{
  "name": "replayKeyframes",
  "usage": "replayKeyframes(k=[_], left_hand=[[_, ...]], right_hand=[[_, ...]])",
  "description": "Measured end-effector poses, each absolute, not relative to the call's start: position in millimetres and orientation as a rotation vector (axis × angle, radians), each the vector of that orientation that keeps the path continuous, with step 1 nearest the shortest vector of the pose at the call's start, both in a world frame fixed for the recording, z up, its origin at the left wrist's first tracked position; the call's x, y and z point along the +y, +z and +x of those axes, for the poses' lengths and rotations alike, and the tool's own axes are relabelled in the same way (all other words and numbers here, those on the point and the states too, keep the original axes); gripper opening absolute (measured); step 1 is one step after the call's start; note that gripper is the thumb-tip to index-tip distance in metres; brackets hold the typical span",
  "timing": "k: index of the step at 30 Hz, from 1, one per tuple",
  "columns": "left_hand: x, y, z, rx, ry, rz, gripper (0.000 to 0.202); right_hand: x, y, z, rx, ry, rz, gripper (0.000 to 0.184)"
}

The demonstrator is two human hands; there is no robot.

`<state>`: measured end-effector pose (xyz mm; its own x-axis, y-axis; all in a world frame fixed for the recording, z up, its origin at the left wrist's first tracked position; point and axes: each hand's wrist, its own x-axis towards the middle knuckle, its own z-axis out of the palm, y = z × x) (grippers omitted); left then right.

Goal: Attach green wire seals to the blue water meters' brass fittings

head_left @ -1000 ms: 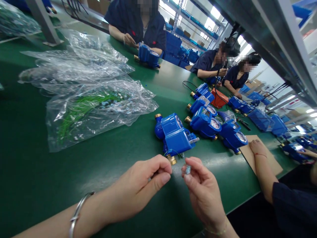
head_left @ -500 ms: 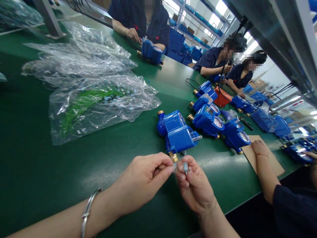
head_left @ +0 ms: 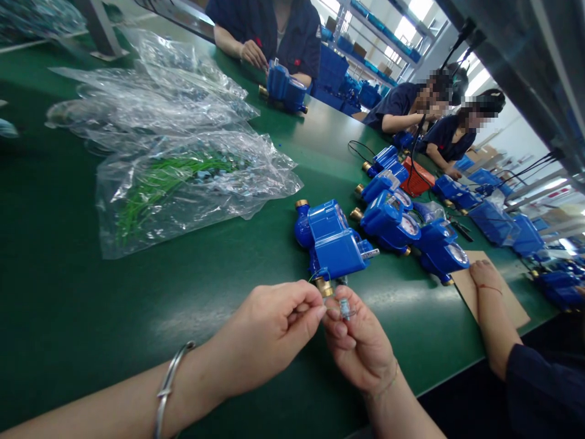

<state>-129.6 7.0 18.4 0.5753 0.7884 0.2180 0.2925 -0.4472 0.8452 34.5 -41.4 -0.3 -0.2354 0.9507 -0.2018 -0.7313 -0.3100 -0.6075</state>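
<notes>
A blue water meter (head_left: 338, 241) with brass end fittings lies on the green table just beyond my hands. A thin green wire (head_left: 325, 272) loops at its near brass fitting (head_left: 324, 287). My left hand (head_left: 283, 332) is closed in a pinch on the wire's end, close to that fitting; the fingertips hide most of it. Between the thumb and fingers of my right hand (head_left: 361, 344) is a small clear-bluish plastic seal (head_left: 345, 308). Both hands' fingertips nearly touch.
Clear plastic bags (head_left: 196, 183) of green wires and bluish seals lie at left. More water meters (head_left: 388, 219) and an orange-red box (head_left: 417, 177) stand at right. A co-worker's hand (head_left: 484, 274) rests on cardboard (head_left: 507, 299). Across the table a person handles another meter (head_left: 287, 88).
The whole view has shifted slightly, so table items appear a little to the right. The seal in my right hand has turned a little. Both hands keep their pinch.
</notes>
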Motion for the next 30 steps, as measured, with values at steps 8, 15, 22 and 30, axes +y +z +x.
replayKeyframes(k=[8,15,22,30], left_hand=[[6.4,20.1,-129.3,0.855,0.798,1.981,0.011],[6.1,22.1,-130.0,0.855,0.818,1.975,0.009],[5.9,21.1,-129.8,0.845,0.813,1.993,0.008],[4.4,19.6,-128.8,0.843,0.815,2.01,0.008]], right_hand=[[-41.7,-2.6,34.0,-0.441,1.812,-0.557,0.019],[-42.5,-3.5,32.9,-0.414,1.828,-0.523,0.02],[-42.8,-7.2,33.2,-0.41,1.832,-0.55,0.022],[-44.1,-7.5,31.3,-0.433,1.801,-0.628,0.024]])
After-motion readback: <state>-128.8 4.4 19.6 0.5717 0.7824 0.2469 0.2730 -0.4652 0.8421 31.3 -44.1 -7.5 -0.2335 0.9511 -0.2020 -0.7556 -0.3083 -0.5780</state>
